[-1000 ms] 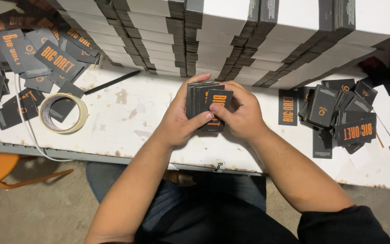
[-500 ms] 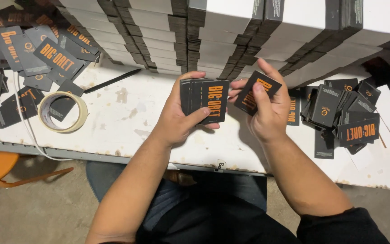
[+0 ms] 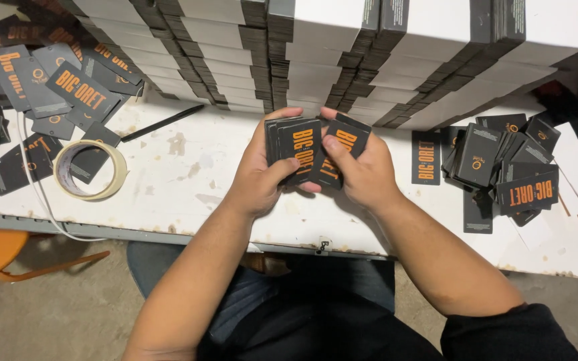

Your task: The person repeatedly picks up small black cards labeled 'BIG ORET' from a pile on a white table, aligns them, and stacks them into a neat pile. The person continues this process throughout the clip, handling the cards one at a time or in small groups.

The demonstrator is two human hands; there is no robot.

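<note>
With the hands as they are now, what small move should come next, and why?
Probably slide the single black card in the right hand onto the front of the stack of cards held by the left hand. The card already overlaps the stack's right edge at a tilt, and both hands meet above the white table, so squaring it up seems the natural step.

One tape roll (image 3: pixel 88 170), one pen (image 3: pixel 162 123)
</note>
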